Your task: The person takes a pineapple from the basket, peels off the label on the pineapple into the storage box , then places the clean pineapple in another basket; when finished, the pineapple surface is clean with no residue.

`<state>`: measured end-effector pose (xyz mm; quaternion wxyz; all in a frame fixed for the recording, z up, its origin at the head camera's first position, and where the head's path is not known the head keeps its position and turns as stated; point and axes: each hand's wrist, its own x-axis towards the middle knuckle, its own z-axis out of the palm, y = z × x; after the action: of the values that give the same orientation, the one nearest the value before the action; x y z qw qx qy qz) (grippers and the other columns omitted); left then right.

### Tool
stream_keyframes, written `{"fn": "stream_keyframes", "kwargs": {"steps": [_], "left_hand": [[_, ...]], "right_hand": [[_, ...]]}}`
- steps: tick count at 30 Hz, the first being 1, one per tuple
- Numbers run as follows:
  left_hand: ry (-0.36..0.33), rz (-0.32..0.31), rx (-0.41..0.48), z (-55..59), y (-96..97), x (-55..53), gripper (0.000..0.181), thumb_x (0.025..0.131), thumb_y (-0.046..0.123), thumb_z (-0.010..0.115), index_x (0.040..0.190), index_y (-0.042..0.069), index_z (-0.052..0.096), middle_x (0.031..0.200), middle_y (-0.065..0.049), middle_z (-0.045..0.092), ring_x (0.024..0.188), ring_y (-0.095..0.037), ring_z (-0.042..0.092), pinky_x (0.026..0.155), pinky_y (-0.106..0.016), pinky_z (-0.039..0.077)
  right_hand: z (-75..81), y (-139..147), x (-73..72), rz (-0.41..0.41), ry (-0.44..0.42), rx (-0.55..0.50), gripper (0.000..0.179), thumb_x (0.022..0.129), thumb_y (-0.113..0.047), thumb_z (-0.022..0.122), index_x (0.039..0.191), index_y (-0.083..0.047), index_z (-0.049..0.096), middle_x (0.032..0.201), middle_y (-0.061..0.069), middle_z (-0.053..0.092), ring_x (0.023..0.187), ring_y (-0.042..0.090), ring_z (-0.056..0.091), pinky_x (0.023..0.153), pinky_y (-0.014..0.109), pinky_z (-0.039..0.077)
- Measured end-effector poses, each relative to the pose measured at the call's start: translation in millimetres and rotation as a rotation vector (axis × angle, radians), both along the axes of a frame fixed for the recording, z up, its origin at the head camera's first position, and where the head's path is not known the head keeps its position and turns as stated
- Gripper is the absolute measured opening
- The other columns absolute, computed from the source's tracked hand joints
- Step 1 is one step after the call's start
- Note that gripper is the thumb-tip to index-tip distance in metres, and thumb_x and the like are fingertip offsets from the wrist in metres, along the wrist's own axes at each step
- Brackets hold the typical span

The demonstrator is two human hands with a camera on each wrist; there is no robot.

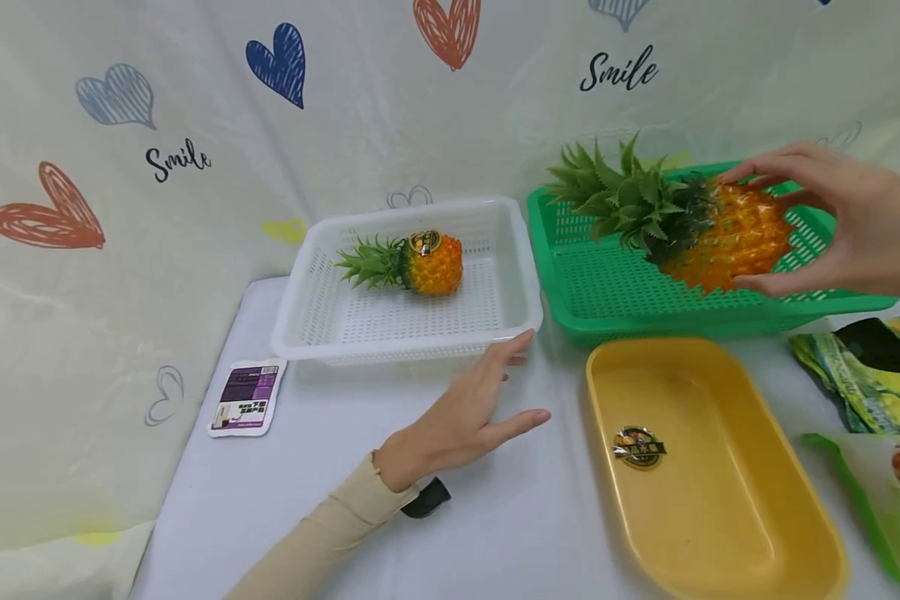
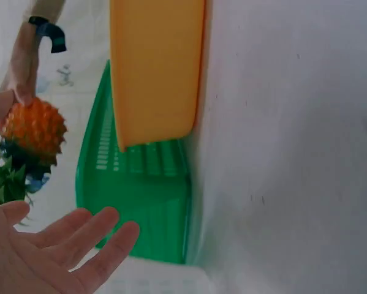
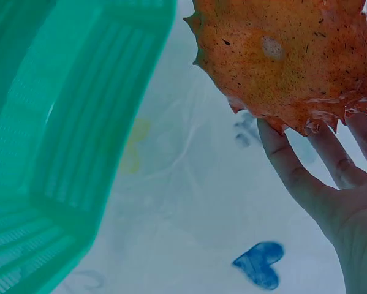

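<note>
My right hand (image 1: pixel 832 212) grips a large pineapple (image 1: pixel 738 233) by its orange body, holding it above the green basket (image 1: pixel 607 321). Its leafy crown points left in the head view. From the right wrist view, the fingertips press against the spiky underside of the pineapple (image 3: pixel 281 55). A smaller pineapple (image 1: pixel 435 262) lies on its side in the white basket (image 1: pixel 405 350), crown to the left. My left hand (image 1: pixel 461 417) hovers in front of that basket's near right corner, fingers extended and holding nothing.
A yellow tray (image 1: pixel 690 492) stands in front of the green basket. Green food packets (image 1: pixel 870 375) lie at the right, beside the tray. At the left lies a purple and white card (image 1: pixel 247 398). A cloth printed with hearts hangs behind.
</note>
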<state>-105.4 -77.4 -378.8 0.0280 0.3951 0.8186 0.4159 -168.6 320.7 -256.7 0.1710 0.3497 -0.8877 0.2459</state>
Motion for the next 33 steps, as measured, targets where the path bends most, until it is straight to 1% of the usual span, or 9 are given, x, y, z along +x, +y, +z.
{"fn": "stream_keyframes", "kwargs": {"steps": [2,4,7,10,12,14,23,30,33], "left_hand": [[-0.052,-0.027,0.010,-4.5,17.6,-2.1,0.086,0.104,0.032,0.068,0.167,0.016,0.011,0.169,-0.006,0.025,0.146,-0.020,0.042,0.116,-0.037,0.042],[-0.084,-0.033,0.003,-8.1,33.1,-2.3,0.089,0.106,0.037,0.063,0.168,0.017,0.004,0.172,-0.007,0.017,0.152,-0.020,0.034,0.120,-0.037,0.036],[-0.112,0.016,0.008,-11.6,52.3,-2.7,0.090,0.107,0.044,0.057,0.168,0.016,-0.003,0.174,-0.007,0.008,0.157,-0.018,0.022,0.124,-0.038,0.029],[-0.149,0.114,0.030,-13.9,68.9,-4.3,0.090,0.107,0.049,0.054,0.169,0.017,-0.004,0.174,-0.004,0.006,0.159,-0.017,0.015,0.126,-0.040,0.023],[-0.173,0.166,0.051,-15.9,79.8,-4.9,0.089,0.107,0.052,0.051,0.169,0.017,-0.003,0.174,-0.006,0.008,0.158,-0.018,0.016,0.126,-0.040,0.024],[-0.208,0.199,0.071,-17.4,88.9,-4.7,0.089,0.107,0.054,0.049,0.169,0.019,-0.004,0.173,-0.007,0.010,0.158,-0.020,0.018,0.126,-0.040,0.024],[-0.274,0.304,0.179,-15.4,109.6,-17.4,0.084,0.108,0.051,0.047,0.168,0.018,-0.002,0.173,-0.013,0.009,0.158,-0.025,0.017,0.125,-0.045,0.025],[-0.296,0.336,0.219,-15.5,118.8,-29.4,0.078,0.111,0.050,0.042,0.168,0.021,-0.002,0.173,-0.013,0.008,0.159,-0.028,0.016,0.125,-0.047,0.027],[-0.309,0.351,0.239,-14.5,118.4,-32.8,0.075,0.112,0.048,0.041,0.168,0.022,-0.001,0.174,-0.010,0.007,0.159,-0.026,0.014,0.125,-0.047,0.025]], "right_hand": [[-4.7,8,-3.2,-0.068,-0.005,0.030,0.089,0.078,-0.023,0.093,0.150,0.004,0.048,0.146,-0.019,0.040,0.128,0.001,0.041,0.099,0.002,0.027],[-10.0,15,-6.8,-0.121,-0.024,0.051,0.089,0.074,-0.005,0.094,0.150,0.003,0.047,0.143,-0.003,0.045,0.128,0.018,0.044,0.099,0.001,0.025],[-17.2,25,-14.4,-0.167,-0.046,0.092,0.094,0.067,0.009,0.094,0.149,0.004,0.048,0.136,0.023,0.045,0.116,0.041,0.044,0.097,0.003,0.027],[-24.6,36,-21.3,-0.210,-0.075,0.150,0.098,0.059,0.014,0.094,0.146,0.006,0.048,0.133,0.028,0.045,0.111,0.044,0.045,0.103,0.030,0.045],[-28.8,44,-25.3,-0.238,-0.083,0.208,0.101,0.054,0.011,0.096,0.144,0.006,0.049,0.131,0.030,0.046,0.108,0.046,0.047,0.093,0.052,0.050],[-33.0,51,-29.2,-0.245,-0.095,0.249,0.100,0.052,0.008,0.097,0.141,0.007,0.050,0.129,0.032,0.046,0.106,0.048,0.047,0.081,0.068,0.046],[-52.0,63,-52.8,-0.217,-0.160,0.341,0.092,0.053,0.001,0.101,0.133,0.006,0.055,0.125,0.028,0.050,0.102,0.047,0.053,0.077,0.069,0.050],[-65.0,57,-55.9,-0.199,-0.187,0.366,0.090,0.051,0.002,0.102,0.130,0.006,0.058,0.120,0.025,0.053,0.100,0.043,0.056,0.072,0.059,0.056],[-68.2,54,-58.3,-0.169,-0.195,0.371,0.090,0.051,0.003,0.102,0.130,0.006,0.059,0.121,0.026,0.053,0.104,0.044,0.055,0.075,0.061,0.055]]}}
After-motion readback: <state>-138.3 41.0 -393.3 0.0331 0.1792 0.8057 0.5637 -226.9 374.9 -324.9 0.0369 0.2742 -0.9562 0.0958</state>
